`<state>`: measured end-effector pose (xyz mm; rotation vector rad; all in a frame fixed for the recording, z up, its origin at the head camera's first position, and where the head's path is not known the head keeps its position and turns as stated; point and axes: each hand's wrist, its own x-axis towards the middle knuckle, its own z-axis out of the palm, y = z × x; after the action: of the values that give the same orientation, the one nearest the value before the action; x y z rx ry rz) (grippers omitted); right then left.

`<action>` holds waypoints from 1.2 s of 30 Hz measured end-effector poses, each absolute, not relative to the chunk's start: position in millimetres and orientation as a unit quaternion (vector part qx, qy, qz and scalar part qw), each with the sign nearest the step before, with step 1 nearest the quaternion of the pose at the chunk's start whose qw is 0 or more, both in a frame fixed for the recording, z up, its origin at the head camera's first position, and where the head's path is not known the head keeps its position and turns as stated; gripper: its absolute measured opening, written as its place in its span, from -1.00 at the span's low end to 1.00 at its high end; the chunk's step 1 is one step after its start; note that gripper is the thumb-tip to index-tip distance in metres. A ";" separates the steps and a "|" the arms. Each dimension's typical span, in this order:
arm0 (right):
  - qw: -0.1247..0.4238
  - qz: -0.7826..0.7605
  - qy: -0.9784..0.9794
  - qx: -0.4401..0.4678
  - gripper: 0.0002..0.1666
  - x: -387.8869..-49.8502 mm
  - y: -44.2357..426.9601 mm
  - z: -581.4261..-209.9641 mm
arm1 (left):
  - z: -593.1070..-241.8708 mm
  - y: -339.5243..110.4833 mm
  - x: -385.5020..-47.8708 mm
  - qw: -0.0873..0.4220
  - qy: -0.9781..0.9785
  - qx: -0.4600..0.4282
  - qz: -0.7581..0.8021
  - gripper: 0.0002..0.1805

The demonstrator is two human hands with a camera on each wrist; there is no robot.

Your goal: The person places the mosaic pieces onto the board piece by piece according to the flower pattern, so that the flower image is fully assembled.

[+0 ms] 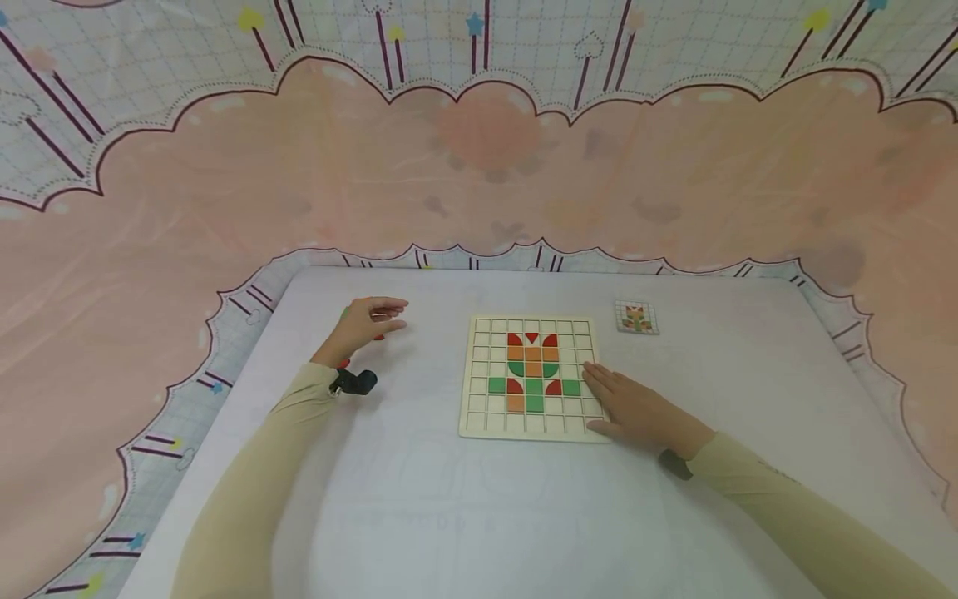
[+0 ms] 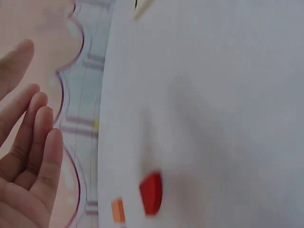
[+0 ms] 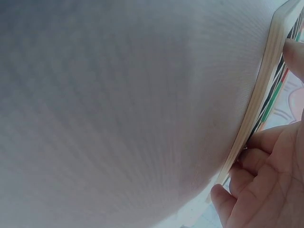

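Note:
A pale wooden grid board (image 1: 535,435) lies on the white table, with red, orange and green pieces (image 1: 533,370) set in its cells in a flower-like pattern. On the board's right edge rests my right hand (image 1: 636,409), fingers straight and thumb apart; the right wrist view shows its fingers against the wooden side (image 3: 254,107). To the left of the board my left hand (image 1: 365,323) hovers over loose pieces, nothing between its fingers. The left wrist view has a curved red piece (image 2: 151,194) and an orange piece (image 2: 118,210) on the table. The left hand partly hides the loose pieces.
A small square card (image 1: 636,317) with a similar coloured flower pattern lies behind the board to the right. Patterned pink and white cloth (image 1: 479,166) hangs behind the white table (image 1: 434,499).

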<state>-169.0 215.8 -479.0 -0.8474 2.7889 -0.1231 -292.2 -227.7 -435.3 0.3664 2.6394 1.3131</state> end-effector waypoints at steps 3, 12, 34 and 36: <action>0.111 -0.041 0.950 -0.290 -0.04 -169.1 217.0 -479.9 | -433.5 -246.3 -303.7 0.073 0.894 0.096 0.431 -0.50; 0.117 -0.043 0.951 -0.283 -0.04 -167.4 217.5 -476.1 | -443.3 -284.8 -329.0 0.069 0.906 0.050 0.414 -0.51; 0.124 -0.047 0.949 -0.284 -0.04 -170.6 217.6 -480.6 | -471.5 -282.8 -357.8 0.074 0.918 -0.030 0.389 -0.55; 0.119 -0.049 0.949 -0.289 -0.04 -170.6 217.9 -480.6 | -473.8 -281.4 -358.8 0.070 0.921 -0.040 0.381 -0.57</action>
<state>-170.6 217.9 -480.6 -0.8438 2.7737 -0.1434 -358.8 -281.4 -473.8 -0.1194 2.7703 1.1476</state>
